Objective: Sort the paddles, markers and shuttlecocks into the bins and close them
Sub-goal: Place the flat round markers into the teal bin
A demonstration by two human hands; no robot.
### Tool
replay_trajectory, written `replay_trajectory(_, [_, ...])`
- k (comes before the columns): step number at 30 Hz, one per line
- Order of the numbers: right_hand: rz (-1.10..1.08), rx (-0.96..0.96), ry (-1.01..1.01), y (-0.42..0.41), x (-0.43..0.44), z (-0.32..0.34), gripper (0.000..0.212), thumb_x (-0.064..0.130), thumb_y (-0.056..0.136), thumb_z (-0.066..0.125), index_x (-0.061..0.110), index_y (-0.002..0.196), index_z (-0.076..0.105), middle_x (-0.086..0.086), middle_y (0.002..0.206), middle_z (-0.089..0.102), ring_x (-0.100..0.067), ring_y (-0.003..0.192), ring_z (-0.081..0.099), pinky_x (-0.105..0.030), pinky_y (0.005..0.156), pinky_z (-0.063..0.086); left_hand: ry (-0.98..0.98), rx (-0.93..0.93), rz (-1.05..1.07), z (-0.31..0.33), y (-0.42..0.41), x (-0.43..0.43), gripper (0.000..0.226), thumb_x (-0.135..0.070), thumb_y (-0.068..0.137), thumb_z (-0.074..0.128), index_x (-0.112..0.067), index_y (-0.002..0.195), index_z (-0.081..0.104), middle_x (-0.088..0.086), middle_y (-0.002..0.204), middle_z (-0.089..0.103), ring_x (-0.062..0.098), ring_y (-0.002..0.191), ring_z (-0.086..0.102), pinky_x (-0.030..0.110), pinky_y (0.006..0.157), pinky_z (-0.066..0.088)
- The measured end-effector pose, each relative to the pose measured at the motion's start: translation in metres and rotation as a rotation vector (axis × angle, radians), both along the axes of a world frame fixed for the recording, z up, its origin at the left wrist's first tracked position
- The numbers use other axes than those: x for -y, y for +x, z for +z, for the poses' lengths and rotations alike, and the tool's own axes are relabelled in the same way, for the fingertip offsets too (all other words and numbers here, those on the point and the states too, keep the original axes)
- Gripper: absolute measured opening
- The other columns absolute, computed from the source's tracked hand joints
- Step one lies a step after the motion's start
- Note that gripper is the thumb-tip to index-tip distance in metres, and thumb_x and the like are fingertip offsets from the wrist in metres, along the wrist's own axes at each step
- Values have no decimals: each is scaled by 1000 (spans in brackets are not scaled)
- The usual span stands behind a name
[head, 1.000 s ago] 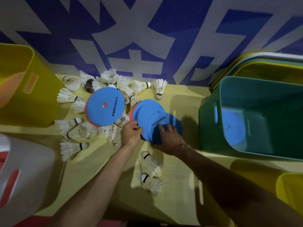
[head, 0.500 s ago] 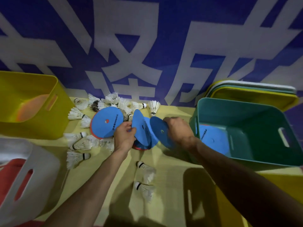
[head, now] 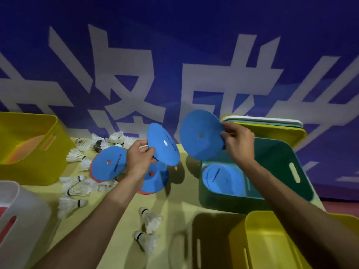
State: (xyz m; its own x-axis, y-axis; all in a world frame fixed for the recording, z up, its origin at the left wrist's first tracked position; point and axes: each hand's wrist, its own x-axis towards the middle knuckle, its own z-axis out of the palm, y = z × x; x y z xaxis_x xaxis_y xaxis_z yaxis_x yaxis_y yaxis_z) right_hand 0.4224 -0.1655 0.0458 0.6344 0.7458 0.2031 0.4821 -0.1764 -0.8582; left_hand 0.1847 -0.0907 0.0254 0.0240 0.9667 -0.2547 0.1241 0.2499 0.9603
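My right hand (head: pixel 238 141) pinches the edge of a blue disc marker (head: pixel 200 135), held tilted in the air above the left rim of the green bin (head: pixel 281 158). My left hand (head: pixel 138 158) grips a second blue disc (head: pixel 163 145), lifted above the table. Another blue disc (head: pixel 221 180) lies inside the green bin. Two more blue discs with orange undersides rest on the yellow table, one (head: pixel 108 166) left of my left hand, one (head: pixel 155 181) partly hidden under it. White shuttlecocks (head: pixel 75 188) lie scattered around them.
A yellow bin (head: pixel 35 152) stands at the far left, a white bin (head: pixel 23 220) at the near left, another yellow bin (head: pixel 272 241) at the near right. Stacked lids (head: pixel 272 124) lean behind the green bin. Two shuttlecocks (head: pixel 149 230) lie near the front. A blue banner hangs behind.
Both hands have lifted a blue disc each off the pile. My right hand has carried its disc up and right, over the green bin's rim. The view has tilted upward.
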Motion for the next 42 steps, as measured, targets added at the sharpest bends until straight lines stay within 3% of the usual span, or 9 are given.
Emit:
replay_trajectory(6, [-210, -178, -65, 74, 45, -18, 37, 4, 79, 58, 21, 109, 71, 8, 95, 72, -21, 93, 68, -48, 82, 57, 11, 64, 25, 11, 41, 24, 19, -2, 91, 56, -12, 107, 55, 7, 107, 68, 16, 87, 68, 24, 65, 59])
replay_trajectory(9, [-254, -220, -154, 89, 54, -34, 36, -1, 83, 55, 14, 111, 71, 0, 100, 71, -23, 90, 67, -49, 80, 58, -20, 77, 15, 17, 56, 35, 20, -3, 93, 54, -10, 111, 55, 6, 111, 69, 21, 95, 69, 37, 75, 55])
replay_trajectory(14, [-130, -235, -423, 90, 54, -61, 35, -5, 89, 48, 5, 117, 66, -13, 109, 68, -19, 65, 65, -38, 64, 60, -26, 82, 1, 22, 71, 44, 25, -6, 94, 53, -9, 119, 54, 7, 117, 68, 23, 100, 69, 36, 76, 47])
replay_trajectory(24, [71, -309, -646, 90, 28, -109, 36, -1, 88, 56, 6, 123, 62, -17, 112, 66, -31, 88, 67, -41, 66, 61, -5, 163, -49, 30, 64, 45, 14, -3, 93, 56, -9, 106, 59, 6, 97, 72, 16, 86, 71, 20, 61, 56])
replay_trajectory(28, [121, -82, -824, 98, 30, -116, 36, 4, 86, 54, 2, 122, 62, -18, 112, 67, -30, 96, 65, -42, 87, 56, 4, 196, -96, 34, 66, 46, 14, -4, 93, 56, -12, 103, 60, 4, 93, 73, 12, 80, 72, 20, 62, 56])
replay_trajectory(31, [128, 37, -798, 104, 35, -106, 33, 8, 87, 55, 4, 118, 64, -15, 115, 67, -30, 104, 62, -36, 91, 50, 4, 216, -142, 35, 74, 46, 14, -5, 93, 57, -11, 105, 60, 7, 99, 74, 16, 87, 72, 25, 67, 58])
replay_trajectory(33, [140, -87, -683, 103, 35, -95, 28, 12, 89, 58, 3, 115, 66, -14, 108, 68, -30, 100, 65, -38, 86, 52, -4, 228, -161, 36, 82, 48, 14, -5, 92, 58, -11, 105, 59, 7, 102, 73, 18, 90, 72, 26, 68, 59])
replay_trajectory(38, [194, -733, -393, 84, 43, -55, 33, 29, 98, 51, 5, 121, 55, -11, 104, 66, -23, 78, 68, -39, 68, 59, -38, 271, -235, 36, 104, 57, 13, -4, 91, 59, -12, 101, 61, 8, 99, 73, 19, 89, 71, 31, 72, 59])
replay_trajectory(42, [226, -801, -295, 82, 58, -34, 27, 12, 91, 60, 3, 117, 59, -15, 99, 68, -28, 78, 67, -37, 65, 61, -67, 245, -288, 29, 116, 64, 17, -6, 89, 62, -11, 105, 63, 9, 100, 73, 19, 91, 71, 35, 77, 58])
